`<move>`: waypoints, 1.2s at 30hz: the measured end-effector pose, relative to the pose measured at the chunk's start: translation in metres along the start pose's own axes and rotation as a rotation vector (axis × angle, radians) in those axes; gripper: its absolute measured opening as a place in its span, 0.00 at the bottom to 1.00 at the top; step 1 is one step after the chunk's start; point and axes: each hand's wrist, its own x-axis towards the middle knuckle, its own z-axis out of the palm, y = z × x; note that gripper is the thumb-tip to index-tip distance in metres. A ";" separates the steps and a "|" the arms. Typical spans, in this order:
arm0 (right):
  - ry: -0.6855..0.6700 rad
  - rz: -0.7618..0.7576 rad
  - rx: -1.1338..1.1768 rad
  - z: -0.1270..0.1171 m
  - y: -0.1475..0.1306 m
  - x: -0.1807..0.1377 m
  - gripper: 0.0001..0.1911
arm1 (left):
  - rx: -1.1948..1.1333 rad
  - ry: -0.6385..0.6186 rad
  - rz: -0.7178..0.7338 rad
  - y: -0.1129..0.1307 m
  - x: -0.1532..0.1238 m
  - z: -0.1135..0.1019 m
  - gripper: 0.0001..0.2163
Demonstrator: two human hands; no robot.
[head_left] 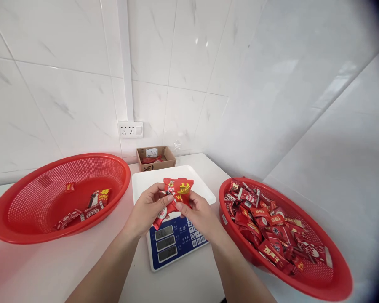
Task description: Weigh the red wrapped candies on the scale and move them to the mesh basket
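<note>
Packets (100, 198), only a few, are spread over the bottom of the left basket (28, 204), a red mesh one set on the white table (177, 290). A socket plate (131, 129) is fixed to the tiled wall farther right. By the left hand (147, 208), a shiny red packet (182, 188) with yellow lettering is pinched, thumb in front and fingers curled behind; below that thumb a red piece with a round white mark (161, 213) is shown (whether it is a separate packet cannot be told). Behind, an open cardboard box (161, 165) is placed near the wall, with red wrappers inside. The shiny packet is held above the scale (180, 247), whose blue panel and white tray are partly hidden. Its right side is gripped by the right hand (204, 212), fingers closed. At far right, the right basket (337, 288) is heaped with red packets.
</note>
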 end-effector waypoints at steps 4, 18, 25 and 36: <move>0.054 -0.015 -0.019 0.002 -0.001 0.000 0.15 | 0.032 -0.056 0.002 0.001 -0.001 0.000 0.16; 0.112 -0.032 -0.074 -0.001 0.003 -0.002 0.16 | 0.174 -0.084 -0.064 0.007 -0.006 0.005 0.13; 0.013 -0.045 -0.128 -0.003 0.000 -0.003 0.18 | 0.140 -0.081 -0.023 0.005 -0.005 0.006 0.15; 0.072 -0.053 -0.162 0.002 -0.004 -0.006 0.16 | 0.190 -0.129 -0.062 0.006 -0.004 0.005 0.18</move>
